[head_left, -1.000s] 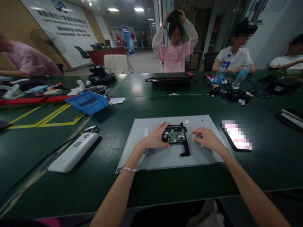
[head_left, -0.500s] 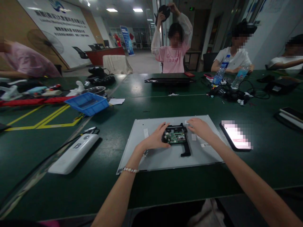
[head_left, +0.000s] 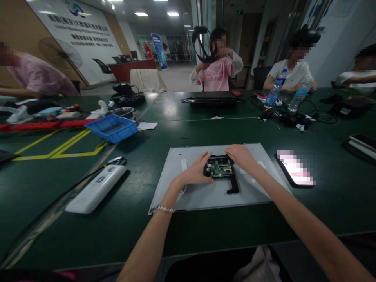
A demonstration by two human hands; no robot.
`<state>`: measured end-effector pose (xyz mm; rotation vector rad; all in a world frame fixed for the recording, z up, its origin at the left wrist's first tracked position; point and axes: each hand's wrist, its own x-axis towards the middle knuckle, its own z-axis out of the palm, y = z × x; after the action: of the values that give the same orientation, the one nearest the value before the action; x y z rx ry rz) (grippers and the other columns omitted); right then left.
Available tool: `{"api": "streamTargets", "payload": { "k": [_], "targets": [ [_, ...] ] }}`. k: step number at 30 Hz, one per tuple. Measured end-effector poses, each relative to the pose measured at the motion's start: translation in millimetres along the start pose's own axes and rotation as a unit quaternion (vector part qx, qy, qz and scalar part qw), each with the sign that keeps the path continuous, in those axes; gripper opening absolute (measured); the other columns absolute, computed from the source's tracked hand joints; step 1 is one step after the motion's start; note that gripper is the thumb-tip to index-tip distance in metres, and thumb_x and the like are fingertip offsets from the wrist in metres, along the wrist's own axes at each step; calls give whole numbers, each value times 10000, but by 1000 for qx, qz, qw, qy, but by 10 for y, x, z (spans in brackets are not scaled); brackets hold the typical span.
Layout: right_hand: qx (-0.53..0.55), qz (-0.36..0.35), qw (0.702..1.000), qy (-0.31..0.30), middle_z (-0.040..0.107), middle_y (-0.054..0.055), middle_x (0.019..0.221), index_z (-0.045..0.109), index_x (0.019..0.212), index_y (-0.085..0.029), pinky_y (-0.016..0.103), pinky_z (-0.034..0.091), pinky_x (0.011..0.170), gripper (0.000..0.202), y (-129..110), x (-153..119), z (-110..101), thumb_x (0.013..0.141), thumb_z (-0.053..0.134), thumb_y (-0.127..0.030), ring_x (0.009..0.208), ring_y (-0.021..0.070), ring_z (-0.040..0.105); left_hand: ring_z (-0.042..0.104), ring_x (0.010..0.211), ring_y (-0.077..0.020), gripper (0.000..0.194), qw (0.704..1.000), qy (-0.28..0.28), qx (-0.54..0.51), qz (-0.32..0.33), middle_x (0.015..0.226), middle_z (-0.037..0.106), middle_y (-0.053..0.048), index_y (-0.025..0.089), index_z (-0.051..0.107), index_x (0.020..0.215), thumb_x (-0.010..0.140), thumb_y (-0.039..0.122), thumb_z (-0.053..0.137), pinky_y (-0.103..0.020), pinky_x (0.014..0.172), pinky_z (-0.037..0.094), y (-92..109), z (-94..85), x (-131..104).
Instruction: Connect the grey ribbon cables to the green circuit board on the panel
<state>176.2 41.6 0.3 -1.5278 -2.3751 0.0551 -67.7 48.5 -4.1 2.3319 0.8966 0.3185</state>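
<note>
A pale grey flat panel (head_left: 202, 199) lies on the green table. On its middle rests a black bracket (head_left: 234, 185) with a green circuit board (head_left: 221, 167) in it. My left hand (head_left: 197, 170) is around the left side of the bracket, thumb at the lower edge and fingers at the upper edge. My right hand (head_left: 240, 156) lies at the bracket's upper right corner, its fingers bent against it; the fingertips are partly hidden.
On the green table (head_left: 173, 243) are a white power bank (head_left: 95, 190) with a cable, a blue tray (head_left: 113, 128), a lit phone (head_left: 295, 169), a dark flat device (head_left: 211, 100) and bottles (head_left: 276, 88). People sit across and at the sides.
My right hand has moved left onto the bracket's upper right corner. My left hand stays at the bracket. The person opposite has lowered the black headgear from overhead.
</note>
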Motion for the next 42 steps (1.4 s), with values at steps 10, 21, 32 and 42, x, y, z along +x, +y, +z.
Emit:
{"api": "streamTargets", "payload": {
  "k": [10, 21, 32, 42],
  "targets": [
    [37, 3, 999, -26, 694, 85, 971, 695, 948, -192, 287, 422, 864, 237, -16, 67, 111, 888, 466, -192, 962, 205, 609, 91, 1397, -306, 1058, 1000, -3, -3, -8, 1526, 48, -110, 189, 78, 1460, 628, 395, 698, -429, 1144, 156, 2, 1, -15],
    [71, 18, 997, 4, 686, 78, 1036, 686, 962, -175, 300, 423, 895, 250, 54, 55, 107, 889, 448, -196, 998, 195, 603, 98, 1395, -312, 1063, 1000, -9, 0, -17, 1528, 36, -112, 184, 66, 1460, 634, 402, 697, -425, 1144, 157, 22, -11, -16],
    [163, 117, 979, -44, 652, 112, 1023, 677, 999, -164, 332, 476, 798, 295, 408, -589, -1, 744, 605, -293, 875, 223, 621, 90, 1393, -327, 1072, 1000, -7, -5, -11, 1533, 16, -96, 198, 57, 1464, 645, 430, 708, -444, 1141, 177, -18, -4, -26],
    [288, 147, 946, -6, 671, 57, 860, 671, 820, -188, 304, 480, 741, 144, 338, -686, 119, 748, 564, -252, 793, 181, 624, 103, 1390, -335, 1051, 1000, -7, -9, -17, 1533, 29, -97, 201, 59, 1463, 653, 394, 699, -464, 1139, 170, 41, -34, -32]
  ]
}}
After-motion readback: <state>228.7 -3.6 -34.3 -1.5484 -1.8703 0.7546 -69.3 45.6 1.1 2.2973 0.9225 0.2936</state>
